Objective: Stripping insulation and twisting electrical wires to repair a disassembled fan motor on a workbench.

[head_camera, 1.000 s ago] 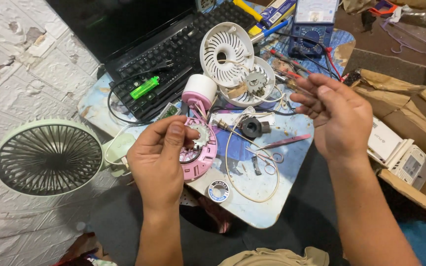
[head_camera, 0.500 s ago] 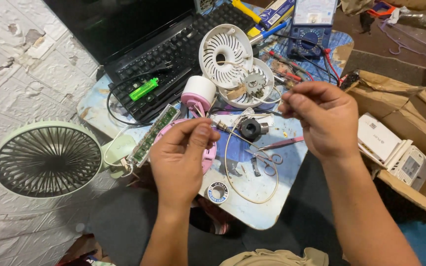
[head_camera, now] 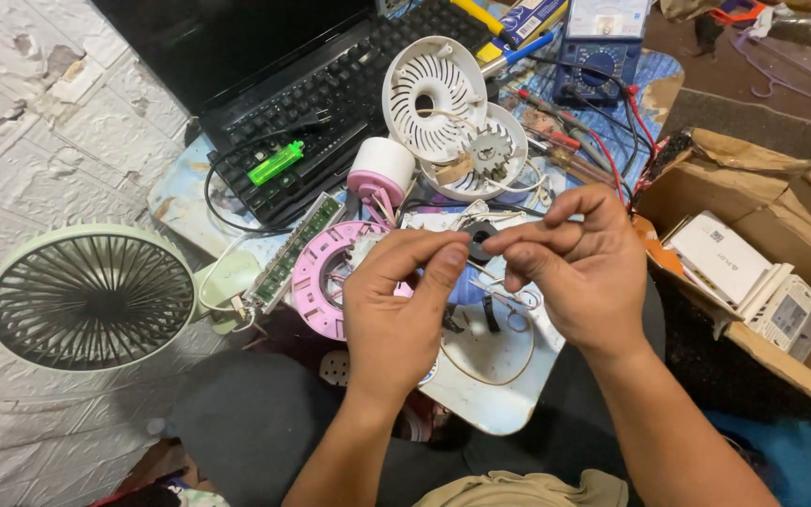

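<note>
Head view, looking straight down over a small cluttered work table (head_camera: pixel 495 399): the person's two hands meet above its middle, fingertips nearly touching. The left hand (head_camera: pixel 401 305) has thumb and forefinger pinched together, and the right hand (head_camera: pixel 579 268) pinches the same way from the other side; whatever they hold between them is too fine to make out, perhaps a thin wire, so I cannot tell what the grip closes on. Just behind the fingertips lies a small black ring-shaped part (head_camera: pixel 479 235) on the table. Beneath the left hand and to its left sits a pink round fan housing (head_camera: pixel 321 277), opened up, with a narrow green circuit strip (head_camera: pixel 293 252) lying beside it. A pink and white cylinder (head_camera: pixel 380 172) stands just behind that, and two white fan grilles (head_camera: pixel 434 89) lean together further back. A black laptop keyboard (head_camera: pixel 330 103) carries a bright green lighter (head_camera: pixel 275 162). At the far edge rests a blue multimeter (head_camera: pixel 603 52) with red and black leads. Off the table to the left stands a pale green fan (head_camera: pixel 91 296), and to the right an open cardboard box (head_camera: pixel 753 178) holds white devices.
</note>
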